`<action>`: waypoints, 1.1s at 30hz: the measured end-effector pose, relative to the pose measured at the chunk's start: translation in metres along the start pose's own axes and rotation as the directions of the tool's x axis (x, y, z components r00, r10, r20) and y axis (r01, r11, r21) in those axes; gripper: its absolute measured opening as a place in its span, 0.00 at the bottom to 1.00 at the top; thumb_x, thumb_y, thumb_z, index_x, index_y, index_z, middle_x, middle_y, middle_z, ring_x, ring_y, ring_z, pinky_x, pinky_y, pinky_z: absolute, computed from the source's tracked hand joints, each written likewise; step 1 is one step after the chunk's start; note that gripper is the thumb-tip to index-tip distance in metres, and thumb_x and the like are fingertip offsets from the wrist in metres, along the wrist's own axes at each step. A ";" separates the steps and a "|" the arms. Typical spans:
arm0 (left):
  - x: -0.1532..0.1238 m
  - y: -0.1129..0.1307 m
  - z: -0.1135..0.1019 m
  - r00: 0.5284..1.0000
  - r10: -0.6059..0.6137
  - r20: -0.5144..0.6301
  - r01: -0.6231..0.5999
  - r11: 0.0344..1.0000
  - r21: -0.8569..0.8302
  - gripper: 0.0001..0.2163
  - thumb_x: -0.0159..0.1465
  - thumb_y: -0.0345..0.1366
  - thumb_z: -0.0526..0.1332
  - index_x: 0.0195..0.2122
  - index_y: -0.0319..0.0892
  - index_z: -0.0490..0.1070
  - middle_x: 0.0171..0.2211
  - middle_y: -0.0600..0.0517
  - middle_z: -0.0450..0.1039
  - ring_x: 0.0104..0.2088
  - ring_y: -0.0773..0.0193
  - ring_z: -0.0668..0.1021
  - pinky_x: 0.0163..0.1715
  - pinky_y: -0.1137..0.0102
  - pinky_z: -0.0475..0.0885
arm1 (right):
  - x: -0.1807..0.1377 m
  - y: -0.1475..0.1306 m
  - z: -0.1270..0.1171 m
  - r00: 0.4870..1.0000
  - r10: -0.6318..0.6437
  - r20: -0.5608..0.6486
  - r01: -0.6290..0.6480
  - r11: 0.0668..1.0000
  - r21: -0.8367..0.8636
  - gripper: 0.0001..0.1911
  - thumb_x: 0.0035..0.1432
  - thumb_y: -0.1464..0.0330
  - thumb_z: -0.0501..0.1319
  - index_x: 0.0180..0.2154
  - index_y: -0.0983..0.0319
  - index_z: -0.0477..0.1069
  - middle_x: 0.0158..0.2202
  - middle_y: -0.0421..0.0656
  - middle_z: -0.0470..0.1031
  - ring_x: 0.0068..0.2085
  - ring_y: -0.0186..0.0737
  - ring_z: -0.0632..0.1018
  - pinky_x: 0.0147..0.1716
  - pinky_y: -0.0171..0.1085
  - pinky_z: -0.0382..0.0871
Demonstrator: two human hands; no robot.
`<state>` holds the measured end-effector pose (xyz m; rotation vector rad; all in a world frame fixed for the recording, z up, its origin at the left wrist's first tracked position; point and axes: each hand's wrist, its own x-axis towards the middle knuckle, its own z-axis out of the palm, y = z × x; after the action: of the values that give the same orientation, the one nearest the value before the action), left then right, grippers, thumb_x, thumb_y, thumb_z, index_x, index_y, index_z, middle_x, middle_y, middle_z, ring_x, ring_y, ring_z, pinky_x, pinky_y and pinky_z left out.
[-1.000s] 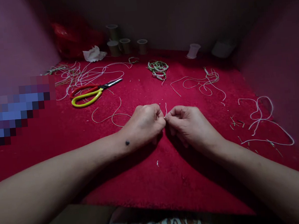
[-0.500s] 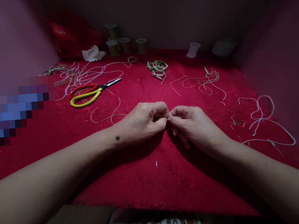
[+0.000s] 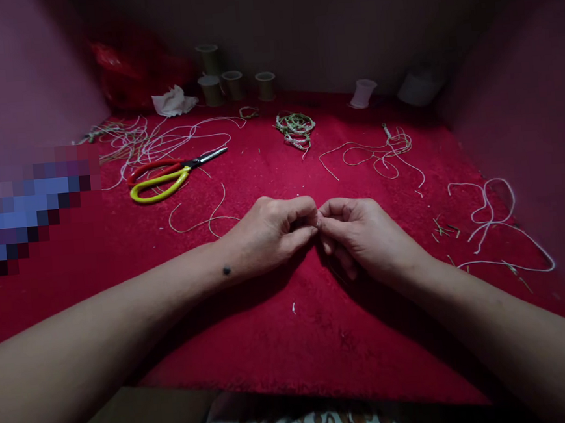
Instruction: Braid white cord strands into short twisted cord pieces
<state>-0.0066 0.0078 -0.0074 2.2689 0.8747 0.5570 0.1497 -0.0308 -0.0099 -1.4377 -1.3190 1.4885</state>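
Over the middle of the red cloth, my left hand [image 3: 284, 227] and my right hand [image 3: 357, 231] meet, thumb and finger pinched on each side. Between the fingertips a small pale bit of thin cord shows; most of it is hidden by the fingers. A loose tan cord [image 3: 190, 228] lies on the cloth and runs behind my left hand. Scissors [image 3: 160, 185] with one red and one yellow handle rest to the left, blades pointing right. Beyond my hands sits a coiled green and white braided cord [image 3: 296, 129].
Tangled pale cords [image 3: 154, 140] lie at the back left, more cords [image 3: 395, 147] at the right, and a white cord [image 3: 493, 224] at the far right near green clippings [image 3: 441, 229]. Several spools [image 3: 265, 87], a crumpled tissue [image 3: 174, 103] and a red plastic bag [image 3: 125, 71] line the back.
The fingertips have drawn slightly closer together, so less of the pale bit shows. My left wrist has turned a little. The whole view has shifted slightly.
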 end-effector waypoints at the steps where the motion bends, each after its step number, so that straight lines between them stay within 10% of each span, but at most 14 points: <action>1: 0.000 0.000 0.000 1.000 0.021 -0.022 -0.021 1.000 0.004 0.04 0.56 0.25 0.56 0.27 0.38 0.68 0.20 0.59 0.67 0.20 0.76 0.67 0.22 0.81 0.61 | 0.000 0.000 0.000 1.000 0.000 0.002 0.000 1.000 0.001 0.10 0.58 0.70 0.52 0.25 0.62 0.62 0.14 0.32 0.65 0.08 0.25 0.60 0.04 0.25 0.50; 25: 0.004 0.003 0.001 0.978 -0.172 -0.116 0.170 0.985 -0.027 0.04 0.57 0.30 0.56 0.27 0.37 0.68 0.18 0.57 0.65 0.19 0.74 0.65 0.18 0.78 0.59 | 0.000 0.000 0.001 1.000 0.000 -0.012 0.000 1.000 -0.009 0.11 0.57 0.69 0.55 0.23 0.62 0.61 0.14 0.33 0.65 0.08 0.25 0.61 0.05 0.26 0.51; 33: -0.004 0.021 -0.001 0.966 -0.142 0.217 0.205 0.929 -0.308 0.04 0.58 0.27 0.53 0.28 0.38 0.65 0.21 0.57 0.66 0.19 0.75 0.66 0.18 0.79 0.61 | -0.001 0.001 -0.002 1.000 0.001 0.013 -0.002 1.000 0.015 0.07 0.55 0.70 0.56 0.24 0.62 0.63 0.14 0.32 0.65 0.08 0.25 0.61 0.05 0.26 0.52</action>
<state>-0.0008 -0.0065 0.0068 1.8843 0.8104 0.3651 0.1522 -0.0319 -0.0106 -1.4221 -1.3127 1.5083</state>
